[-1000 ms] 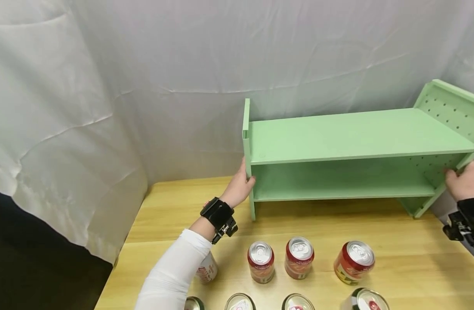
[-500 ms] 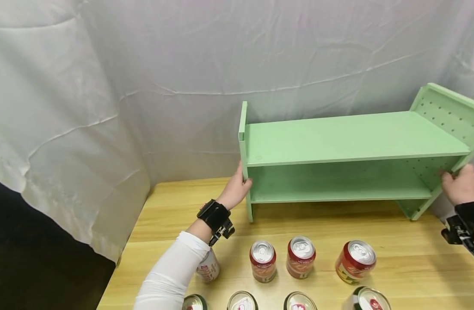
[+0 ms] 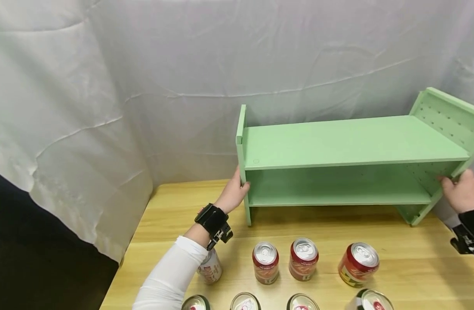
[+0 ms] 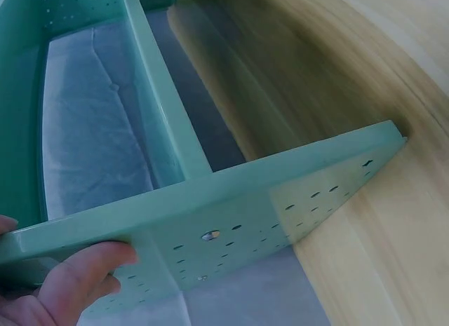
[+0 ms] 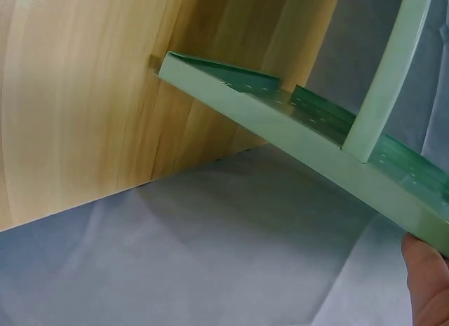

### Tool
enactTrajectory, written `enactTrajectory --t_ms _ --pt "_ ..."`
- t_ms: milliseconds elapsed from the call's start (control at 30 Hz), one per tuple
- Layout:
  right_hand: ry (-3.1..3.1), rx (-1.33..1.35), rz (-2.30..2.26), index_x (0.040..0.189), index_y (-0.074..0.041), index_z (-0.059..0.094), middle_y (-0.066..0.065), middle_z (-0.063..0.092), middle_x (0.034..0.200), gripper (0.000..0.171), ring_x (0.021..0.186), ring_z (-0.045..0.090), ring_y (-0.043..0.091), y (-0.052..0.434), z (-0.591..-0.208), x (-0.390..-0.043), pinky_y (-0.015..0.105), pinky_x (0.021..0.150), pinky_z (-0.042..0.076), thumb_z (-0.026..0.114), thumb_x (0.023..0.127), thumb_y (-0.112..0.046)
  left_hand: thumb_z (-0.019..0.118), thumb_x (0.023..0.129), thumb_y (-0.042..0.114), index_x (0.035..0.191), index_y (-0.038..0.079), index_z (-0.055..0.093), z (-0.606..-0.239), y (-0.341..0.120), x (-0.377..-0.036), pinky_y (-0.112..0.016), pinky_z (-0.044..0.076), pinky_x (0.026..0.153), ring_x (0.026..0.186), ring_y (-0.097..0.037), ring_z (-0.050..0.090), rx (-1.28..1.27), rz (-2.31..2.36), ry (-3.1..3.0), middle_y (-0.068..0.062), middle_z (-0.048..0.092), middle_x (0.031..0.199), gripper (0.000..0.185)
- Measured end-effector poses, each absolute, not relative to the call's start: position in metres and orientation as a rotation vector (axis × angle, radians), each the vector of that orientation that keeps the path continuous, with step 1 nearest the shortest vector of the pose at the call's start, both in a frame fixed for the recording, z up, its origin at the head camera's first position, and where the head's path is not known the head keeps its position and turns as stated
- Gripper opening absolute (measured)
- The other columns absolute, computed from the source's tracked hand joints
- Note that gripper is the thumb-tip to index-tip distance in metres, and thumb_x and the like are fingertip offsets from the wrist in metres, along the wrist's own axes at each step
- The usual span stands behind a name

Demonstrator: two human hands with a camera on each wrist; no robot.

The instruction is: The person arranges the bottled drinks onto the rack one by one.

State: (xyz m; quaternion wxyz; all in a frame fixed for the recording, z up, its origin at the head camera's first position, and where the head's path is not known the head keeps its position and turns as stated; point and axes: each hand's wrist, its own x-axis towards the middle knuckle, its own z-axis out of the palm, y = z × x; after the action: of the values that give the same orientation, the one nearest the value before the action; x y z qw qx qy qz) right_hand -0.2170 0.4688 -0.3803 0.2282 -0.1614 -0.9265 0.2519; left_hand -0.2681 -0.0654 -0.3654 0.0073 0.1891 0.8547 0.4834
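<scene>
A light green two-tier shelf (image 3: 349, 142) stands at the back of the wooden table (image 3: 407, 258), against a white cloth. My left hand (image 3: 235, 189) grips its left side panel, thumb round the front edge. In the left wrist view the fingers (image 4: 70, 287) wrap the perforated panel (image 4: 280, 207). At the right edge of the head view, my right hand (image 3: 461, 191) holds the front edge of the right side panel. Only a fingertip (image 5: 428, 277) shows under that panel (image 5: 316, 137) in the right wrist view. Both shelf boards are bare.
Several red drink cans stand upright in front of the shelf: one (image 3: 210, 269) under my left forearm, then others (image 3: 265, 262) (image 3: 303, 258) (image 3: 358, 263) in a row. More can tops line the bottom edge. The table's left edge drops off past the white cloth (image 3: 86, 150).
The shelf has shifted a little to the left relative to the cans, with both hands keeping their hold on its side panels.
</scene>
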Motion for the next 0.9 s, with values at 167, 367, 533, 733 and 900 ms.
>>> enactTrajectory --t_ms 167,367,533,733,900 --pt "-2.507 -0.409 0.720 0.117 0.024 0.036 0.049 0.042 0.106 0.037 0.094 0.045 0.063 0.468 -0.381 -0.218 0.065 0.073 0.039 0.042 0.093 -0.005 0.043 0.097 0.010 0.153 0.017 0.003 -0.361 -0.069 -0.267 -0.046 0.040 0.101 0.130 -0.036 0.040 0.598 1.515 2.689 -0.021 0.031 0.149 0.069" --pt "-2.509 -0.330 0.691 0.112 0.023 0.040 0.049 0.045 0.102 0.033 0.091 0.047 0.062 0.461 -0.381 -0.216 0.064 0.069 0.039 0.044 0.093 -0.003 0.045 0.096 0.009 0.152 0.012 0.006 -0.359 -0.078 -0.263 -0.047 0.043 0.098 0.125 -0.037 0.045 0.556 1.478 2.719 -0.026 0.036 0.144 0.068" --pt "-2.519 -0.354 0.673 0.112 0.022 0.040 0.048 0.046 0.102 0.036 0.090 0.047 0.061 0.461 -0.383 -0.215 0.063 0.071 0.038 0.044 0.094 -0.009 0.045 0.096 0.011 0.152 0.010 0.008 -0.359 -0.084 -0.260 -0.047 0.044 0.096 0.124 -0.035 0.047 0.546 1.458 2.736 -0.027 0.038 0.143 0.067" --pt "-2.534 -0.426 0.658 0.114 0.016 0.043 0.043 0.048 0.102 0.050 0.086 0.047 0.056 0.473 -0.400 -0.225 0.063 0.073 0.038 0.039 0.100 -0.033 0.045 0.096 0.011 0.151 0.008 0.010 -0.361 -0.092 -0.258 -0.042 0.047 0.086 0.114 -0.033 0.053 0.555 1.446 2.745 -0.029 0.042 0.138 0.065" --pt "-2.543 -0.417 0.652 0.112 0.007 0.048 0.038 0.051 0.094 0.042 0.077 0.053 0.045 0.479 -0.407 -0.227 0.060 0.069 0.038 0.043 0.099 -0.032 0.045 0.097 0.011 0.151 0.009 0.011 -0.361 -0.095 -0.255 -0.042 0.048 0.084 0.110 -0.031 0.054 0.548 1.433 2.747 -0.030 0.042 0.138 0.064"
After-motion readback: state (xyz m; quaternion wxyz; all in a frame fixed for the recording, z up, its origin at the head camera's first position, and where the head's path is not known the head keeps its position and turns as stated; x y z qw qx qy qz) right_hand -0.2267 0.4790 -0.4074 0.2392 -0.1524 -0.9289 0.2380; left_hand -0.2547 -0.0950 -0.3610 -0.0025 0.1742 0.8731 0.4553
